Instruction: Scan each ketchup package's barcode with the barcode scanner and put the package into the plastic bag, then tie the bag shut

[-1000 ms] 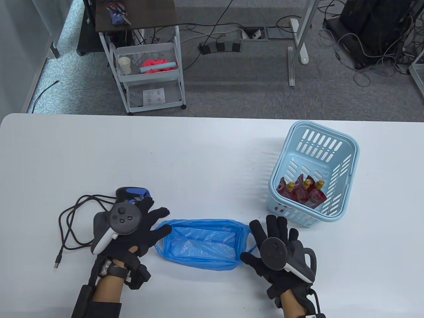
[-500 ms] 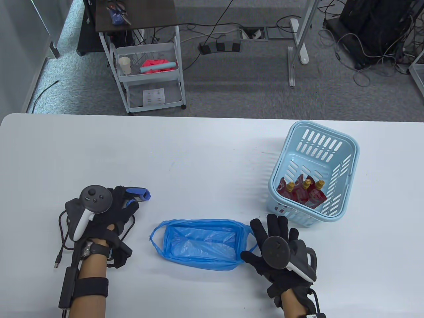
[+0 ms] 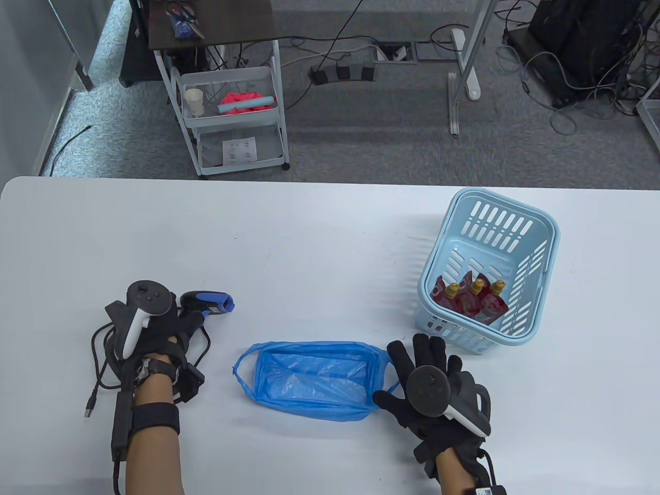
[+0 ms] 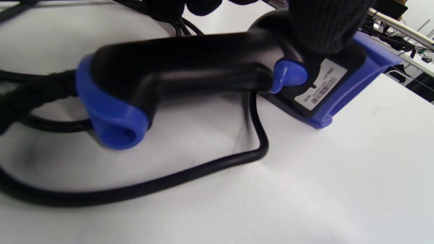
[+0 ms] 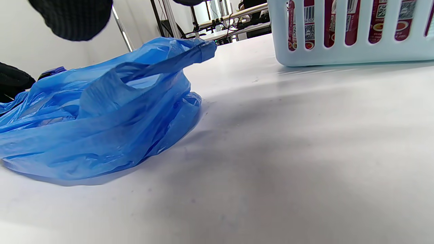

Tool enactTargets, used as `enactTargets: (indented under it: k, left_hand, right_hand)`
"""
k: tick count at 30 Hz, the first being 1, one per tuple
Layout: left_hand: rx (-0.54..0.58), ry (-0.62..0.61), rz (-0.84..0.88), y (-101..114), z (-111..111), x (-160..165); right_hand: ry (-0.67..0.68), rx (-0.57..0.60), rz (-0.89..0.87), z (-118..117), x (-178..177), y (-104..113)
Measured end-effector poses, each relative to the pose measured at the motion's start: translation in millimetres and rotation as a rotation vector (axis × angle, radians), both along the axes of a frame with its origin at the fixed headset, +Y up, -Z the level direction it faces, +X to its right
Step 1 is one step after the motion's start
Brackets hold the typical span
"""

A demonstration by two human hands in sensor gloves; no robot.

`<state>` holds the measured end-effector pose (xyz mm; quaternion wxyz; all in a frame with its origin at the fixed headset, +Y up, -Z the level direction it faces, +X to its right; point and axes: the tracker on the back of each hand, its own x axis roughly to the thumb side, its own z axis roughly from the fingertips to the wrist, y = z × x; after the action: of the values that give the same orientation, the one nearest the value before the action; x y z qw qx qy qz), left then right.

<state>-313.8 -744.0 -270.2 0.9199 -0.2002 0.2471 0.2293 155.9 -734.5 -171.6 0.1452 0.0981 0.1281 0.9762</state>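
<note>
Looking down at the table (image 3: 319, 232): the left hand (image 3: 165, 335) curls over the scanner (image 3: 209, 302); the right hand (image 3: 428, 384) lies flat, fingers straight, beside the open blue bag (image 3: 314, 379). Three ketchup packs (image 3: 472, 301) stand in the basket (image 3: 536, 268). Left wrist view: a fingertip (image 4: 325, 23) presses the scanner's head (image 4: 322, 84); its cable (image 4: 169, 179) loops below. Right wrist view: the bag lies crumpled, the basket behind it.

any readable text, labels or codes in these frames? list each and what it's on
No text can be read in any view.
Barcode scanner: white sticker with a barcode and print, blurred.
Ketchup packages in the basket: barcodes, QR-type codes and small print seen through the slots, too small to read.
Sheet on the cart's lower shelf: red marks, too small.
</note>
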Motion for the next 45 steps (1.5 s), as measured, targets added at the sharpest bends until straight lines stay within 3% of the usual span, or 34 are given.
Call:
enactTargets:
  k: [12, 21, 33, 45]
  left_hand:
    - [-0.024, -0.002, -0.048, -15.7, -4.2, 5.3]
    - [-0.016, 0.002, -0.003, -15.3, -5.9, 0.6]
    - [-0.01, -0.072, -0.085, -12.7, -9.7, 2.8]
    - [-0.058, -0.138, 0.185, -16.7, -14.6, 0.7]
  right_hand:
    - [-0.007, -0.007, 0.004, -0.2, 0.2, -0.4]
    - [-0.014, -0.018, -0.009, -1.1, 1.8, -0.9]
    - [-0.022, -0.021, -0.005, -1.8, 2.7, -2.1]
    - [-0.016, -0.03, 0.008, -2.0, 0.3, -3.0]
